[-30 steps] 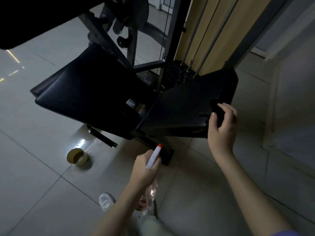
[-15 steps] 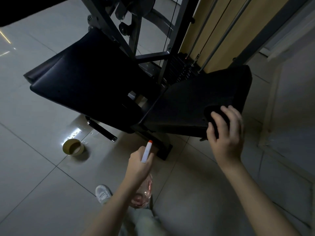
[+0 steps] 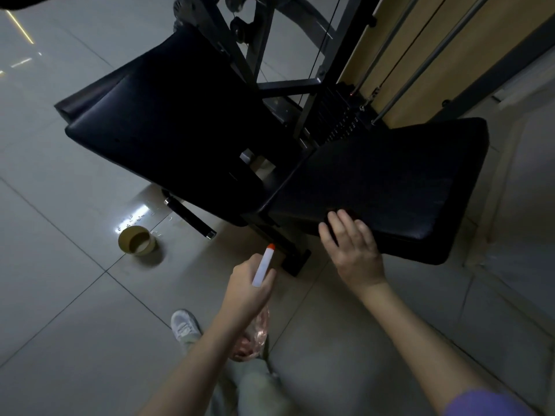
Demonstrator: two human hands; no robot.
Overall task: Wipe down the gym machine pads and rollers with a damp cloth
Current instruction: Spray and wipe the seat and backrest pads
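On the front edge of the right pad [image 3: 390, 181], which sits beside the left pad [image 3: 180, 139], both smooth black rectangles, the right hand [image 3: 357, 253] presses one dark cloth [image 3: 354, 214] with straight fingers, its grip released. The left hand [image 3: 246, 286] has its grip clenched round one clear spray bottle [image 3: 263, 265], whose white, orange-tipped nozzle points toward the machine.

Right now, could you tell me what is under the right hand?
A dark cloth pressed on the pad; only its rim shows past the right hand, the rest is covered.
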